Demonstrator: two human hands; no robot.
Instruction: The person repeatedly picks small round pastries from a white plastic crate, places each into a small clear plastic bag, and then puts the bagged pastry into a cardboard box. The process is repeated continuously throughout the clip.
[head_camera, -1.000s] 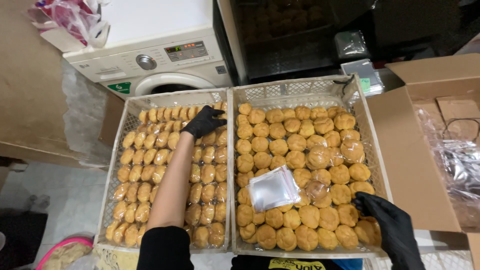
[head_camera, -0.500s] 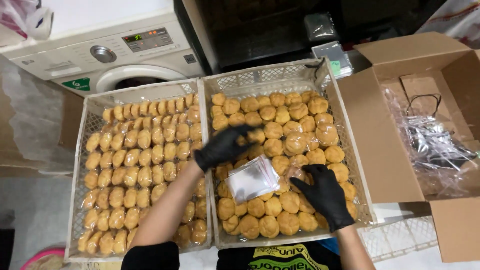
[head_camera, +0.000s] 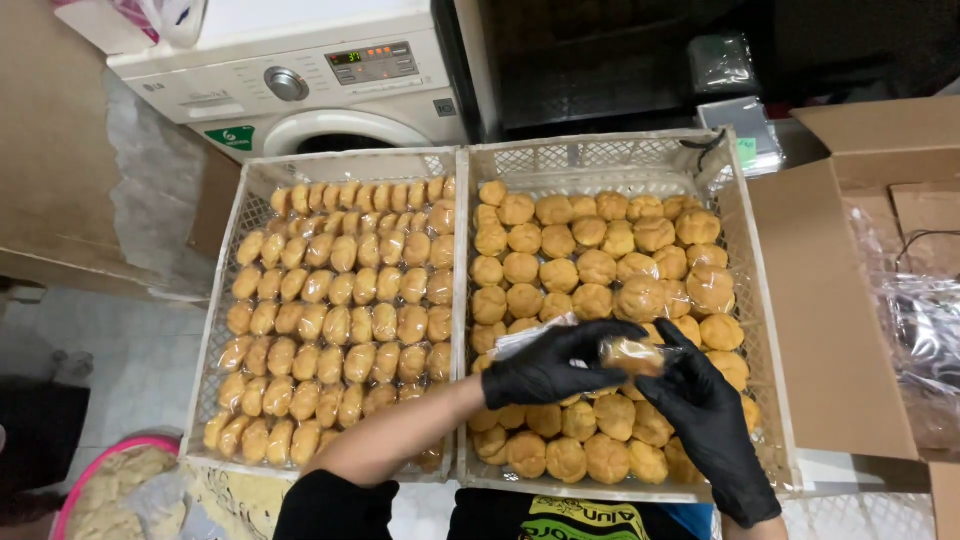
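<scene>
Above the right-hand white lattice crate (head_camera: 760, 300), your black-gloved left hand (head_camera: 548, 368) and right hand (head_camera: 712, 415) together pinched one round golden pastry in a clear plastic wrapper (head_camera: 630, 355). The item looked light, soft, easily crushed; the film looked slippery, best gripped at its edges. Fingers were curled narrow, palms facing inward. The left crate of oval golden pastries (head_camera: 330, 320) lay just beside.

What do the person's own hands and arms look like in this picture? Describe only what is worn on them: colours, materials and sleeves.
Both the left hand and the right hand wear thin, slightly shiny black disposable gloves that end at the wrist. The left forearm is uncovered between the glove and a black sleeve pushed up near the elbow. The right arm is mostly out of view below the glove. No watch, jewellery or markings show.
</scene>
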